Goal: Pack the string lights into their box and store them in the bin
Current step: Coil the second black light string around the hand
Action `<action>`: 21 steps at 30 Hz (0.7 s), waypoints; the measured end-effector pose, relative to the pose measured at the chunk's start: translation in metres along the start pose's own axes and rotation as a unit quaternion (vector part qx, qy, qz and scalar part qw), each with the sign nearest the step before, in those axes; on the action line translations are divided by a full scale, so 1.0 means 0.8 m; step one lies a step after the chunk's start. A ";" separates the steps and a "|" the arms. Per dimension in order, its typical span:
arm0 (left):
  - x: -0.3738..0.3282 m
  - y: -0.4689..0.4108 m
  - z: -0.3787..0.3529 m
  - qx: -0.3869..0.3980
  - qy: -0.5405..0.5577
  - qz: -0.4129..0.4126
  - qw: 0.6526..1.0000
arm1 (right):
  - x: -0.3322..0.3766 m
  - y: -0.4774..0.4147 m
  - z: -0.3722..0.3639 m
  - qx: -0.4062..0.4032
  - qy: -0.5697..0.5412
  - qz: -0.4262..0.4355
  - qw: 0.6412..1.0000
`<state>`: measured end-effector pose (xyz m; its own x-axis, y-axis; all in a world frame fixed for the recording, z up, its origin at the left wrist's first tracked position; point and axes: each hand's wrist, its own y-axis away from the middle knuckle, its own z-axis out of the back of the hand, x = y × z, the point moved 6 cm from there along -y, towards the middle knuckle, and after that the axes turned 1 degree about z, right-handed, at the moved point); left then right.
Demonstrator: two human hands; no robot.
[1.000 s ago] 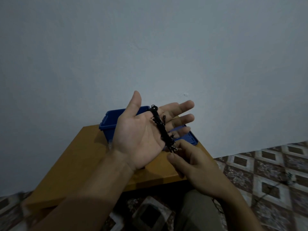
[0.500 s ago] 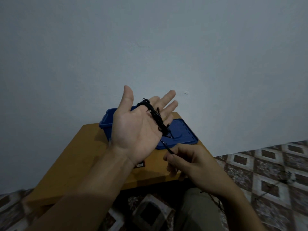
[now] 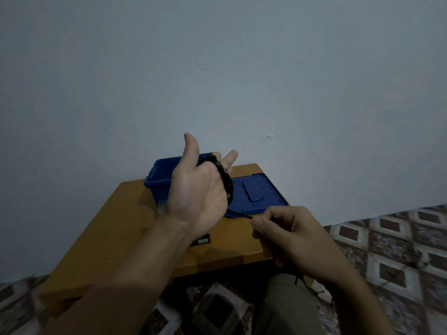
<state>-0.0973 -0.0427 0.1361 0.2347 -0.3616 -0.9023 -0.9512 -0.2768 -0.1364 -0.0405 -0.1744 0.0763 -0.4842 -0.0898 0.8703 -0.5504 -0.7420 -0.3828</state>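
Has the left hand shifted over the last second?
Yes. The left hand rotated leftward: its fingers, earlier spread across the blue lid, now point up beside the blue bin, leaving the lid exposed.

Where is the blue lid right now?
In the head view, the lid lies flat on the table, just right of the bin and beyond the right hand.

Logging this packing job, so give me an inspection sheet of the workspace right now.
Surface: wooden table, bearing bin and lid.
Job's things: lights coiled round left hand; blue bin open, lid flat beside it.
Clutter: small dark item on table, partly hidden.
Grippers: left hand open, palm up; right hand pinches the strand.
Cables: strand runs from coil to right hand.
Surroundings: plain wall; patterned tile floor.
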 end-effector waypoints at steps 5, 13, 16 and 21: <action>0.014 0.004 -0.012 0.006 -0.032 0.038 0.999 | -0.005 -0.002 -0.001 -0.031 0.007 0.000 0.999; 0.029 0.003 -0.016 0.039 -0.124 0.102 0.986 | -0.010 -0.002 0.001 -0.020 0.070 -0.016 0.997; 0.030 0.003 -0.016 0.029 -0.163 0.101 0.981 | -0.013 -0.002 0.003 -0.024 0.066 -0.022 0.997; 0.035 -0.005 -0.005 0.006 -0.206 0.114 0.972 | -0.013 -0.003 0.007 -0.052 0.032 -0.004 0.998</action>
<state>-0.0861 -0.0554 0.1132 -0.0811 -0.0249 -0.9964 -0.9717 -0.2206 0.0846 -0.0307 -0.1756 0.0698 -0.5198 -0.0392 0.8534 -0.6207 -0.6690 -0.4088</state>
